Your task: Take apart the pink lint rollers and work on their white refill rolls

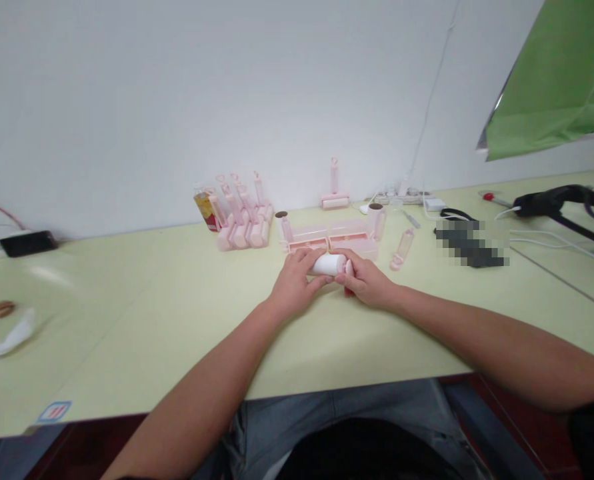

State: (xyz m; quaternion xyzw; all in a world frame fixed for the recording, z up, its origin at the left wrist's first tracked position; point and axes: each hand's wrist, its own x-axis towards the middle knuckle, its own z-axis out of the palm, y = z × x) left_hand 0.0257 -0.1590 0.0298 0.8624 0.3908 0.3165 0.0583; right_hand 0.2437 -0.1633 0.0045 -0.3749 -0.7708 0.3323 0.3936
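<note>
Over the table's middle, a white lint roll point(325, 265) lies crosswise between my two hands. My left hand point(299, 279) is closed around its left end. At the other end, my right hand point(367, 279) grips a pink plastic part point(349, 272), probably the roller's handle or frame, mostly hidden by the fingers. Just beyond my hands lie pink roller covers point(353, 248) with open hollows. A loose pink handle point(402, 249) rests to the right of them. Two more rolls, one of them with a dark core point(375, 215), stand upright behind the covers.
Several pink lint rollers point(244, 230) stand upright at the back left, beside a yellow-red package point(206, 210). One more roller point(335, 190) stands by the wall. Cables, a power strip point(401, 195) and a black strapped device point(561, 207) occupy the right. A phone point(28, 243) lies far left.
</note>
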